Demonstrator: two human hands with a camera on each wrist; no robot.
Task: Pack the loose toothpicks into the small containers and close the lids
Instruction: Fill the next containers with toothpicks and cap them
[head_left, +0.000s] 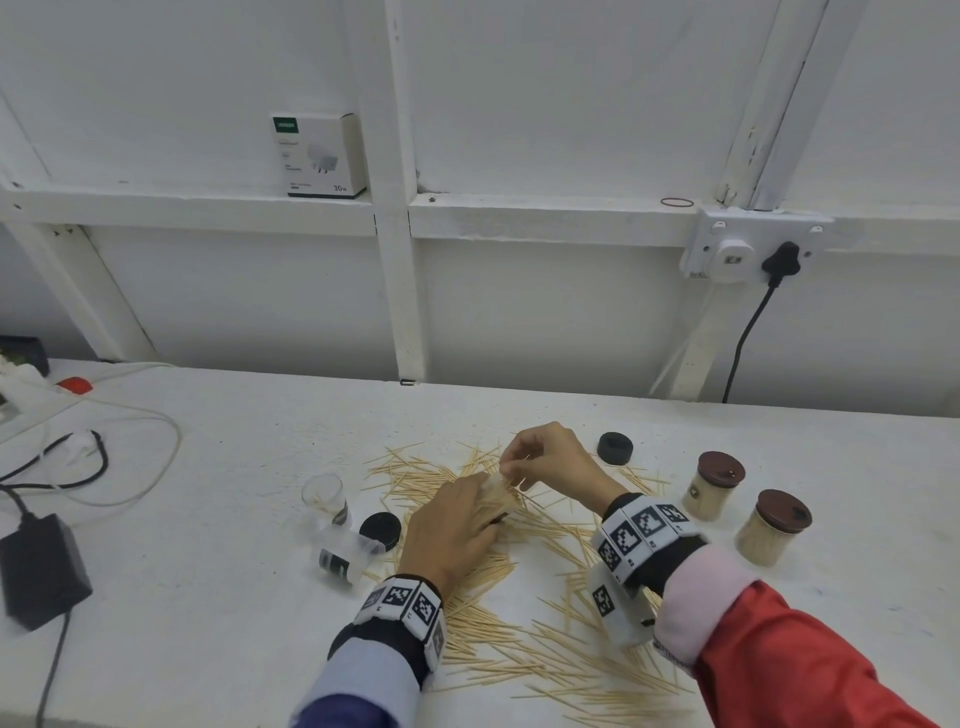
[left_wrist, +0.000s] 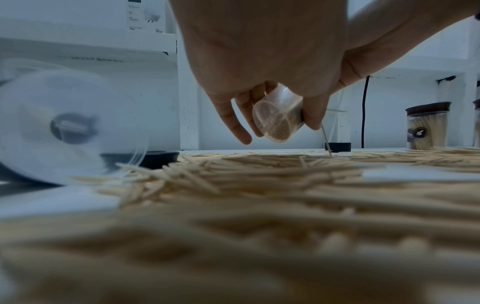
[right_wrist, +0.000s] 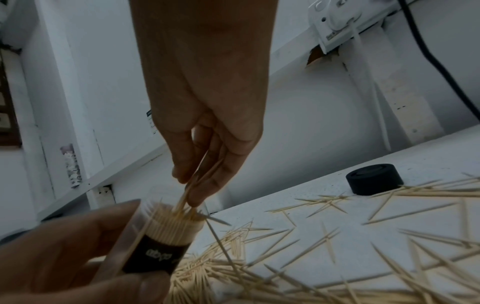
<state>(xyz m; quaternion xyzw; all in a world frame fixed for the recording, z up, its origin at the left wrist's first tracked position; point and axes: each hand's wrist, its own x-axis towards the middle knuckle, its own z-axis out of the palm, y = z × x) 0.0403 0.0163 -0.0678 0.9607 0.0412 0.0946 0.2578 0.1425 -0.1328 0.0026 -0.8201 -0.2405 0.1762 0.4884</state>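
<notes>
White worktop (head_left: 218, 519) | left hand (head_left: 452, 530) grips clear plastic toothpick jar (right_wrist: 166, 234), tilted for loading | right hand (head_left: 550, 462) pinches wooden toothpicks (right_wrist: 193, 185) into its mouth.

Five small containers: two closed jars (head_left: 712, 486) (head_left: 772, 526) full of toothpicks, two empty open ones (head_left: 325, 497) (head_left: 347, 557), one held (right_wrist: 166, 232). Two loose black lids (head_left: 615, 448) (head_left: 381, 530). Toothpicks (head_left: 550, 649) too many to count.

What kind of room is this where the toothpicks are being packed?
Probably a plain workroom or utility space, not a kitchen. A white worktop runs along a painted white wall with bare framing, a wall socket has a black plug in it, and a charger box sits on the ledge.
</notes>
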